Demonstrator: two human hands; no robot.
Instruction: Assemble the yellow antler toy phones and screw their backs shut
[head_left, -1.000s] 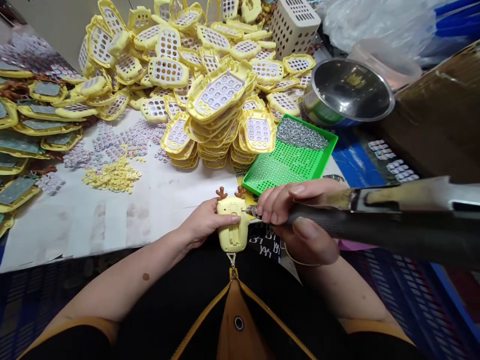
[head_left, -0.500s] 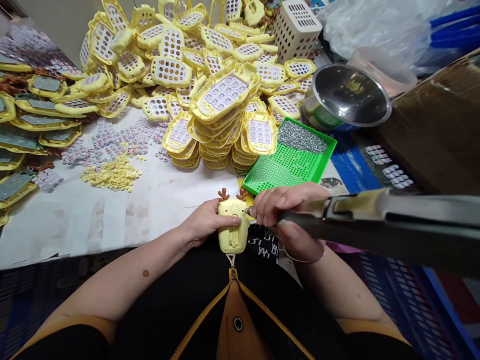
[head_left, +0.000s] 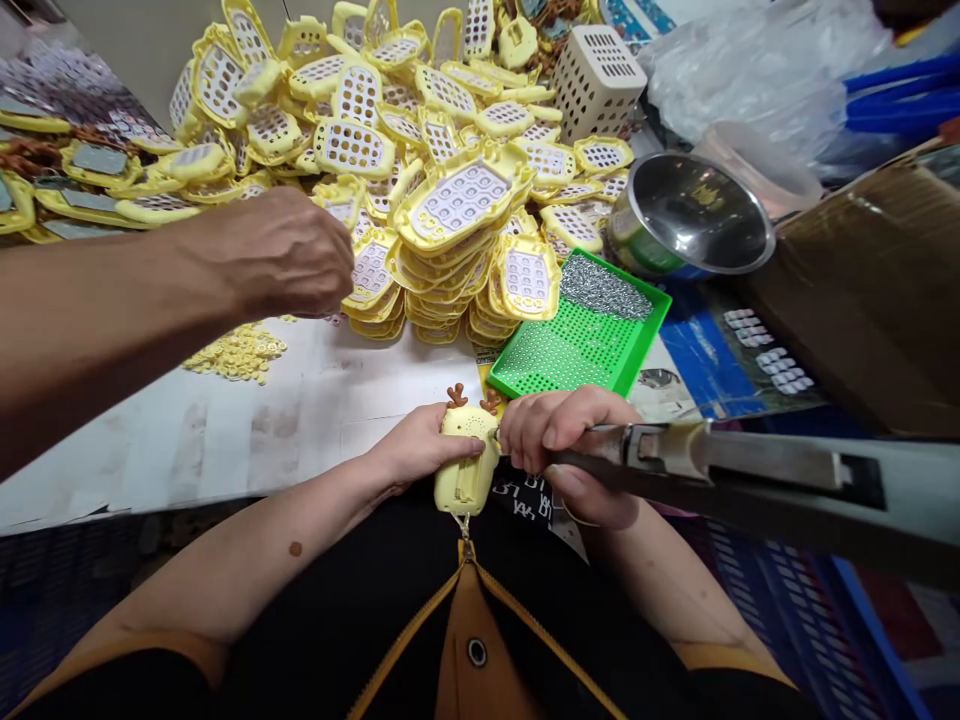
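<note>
Toy [head_left: 466, 472] points antlers-away, long axis toward the person, clasped in left hand [head_left: 415, 452]; right hand [head_left: 571, 440] grips screwdriver [head_left: 750, 468].

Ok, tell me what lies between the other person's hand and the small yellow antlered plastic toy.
Only bare white tabletop, seen in the head view.

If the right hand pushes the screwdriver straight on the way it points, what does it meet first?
The right hand aims the screwdriver leftward, so it would first meet the yellow toy gripped by the left hand. The tip seems already against it, though fingers partly hide contact.
</note>
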